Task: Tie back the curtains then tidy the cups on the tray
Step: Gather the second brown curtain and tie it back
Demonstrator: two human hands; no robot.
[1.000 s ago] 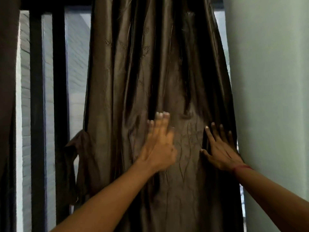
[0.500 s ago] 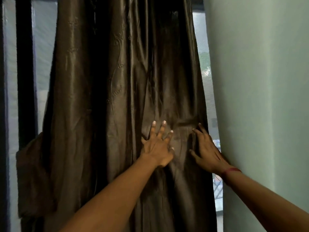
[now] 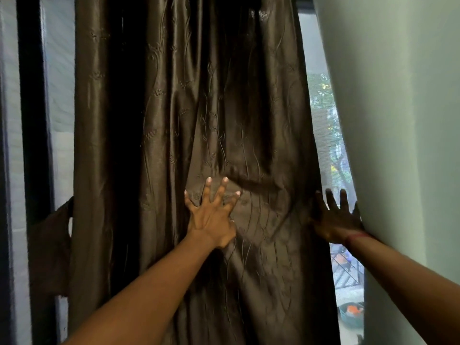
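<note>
**Curtain Not Yet Gathered: Both Hands Flat, Nothing Gripped**

The brown curtain (image 3: 211, 120) hangs in loose vertical folds across most of the view, with daylight showing on either side. A pale wall (image 3: 398, 120) stands just beside its right edge. A dark window bar (image 3: 34, 120) runs upright at the far left. A flap of like fabric (image 3: 54, 245) hangs by the curtain's left edge; it may be the tie-back, but this cannot be confirmed. The cups and tray are not in view.

The left hand (image 3: 211, 217) presses flat on the middle of the cloth, fingers spread and straight, creasing it. The right hand (image 3: 333, 220) lies at the curtain's right edge, next to the wall, fingers extended. It is in shadow, and no hold on the hem is evident. A red thread (image 3: 356, 236) circles that wrist.

Assessment: the task stands at its first step, gathering.

Risks noted:
- The cloth looks glossy. Flat palms may slide on it, and the folds would then spread again.
- The supposed tie-back sits well to the left of both hands. Reaching for it would free the bundle.
- A hard pull could strain the unseen fittings above.
</note>
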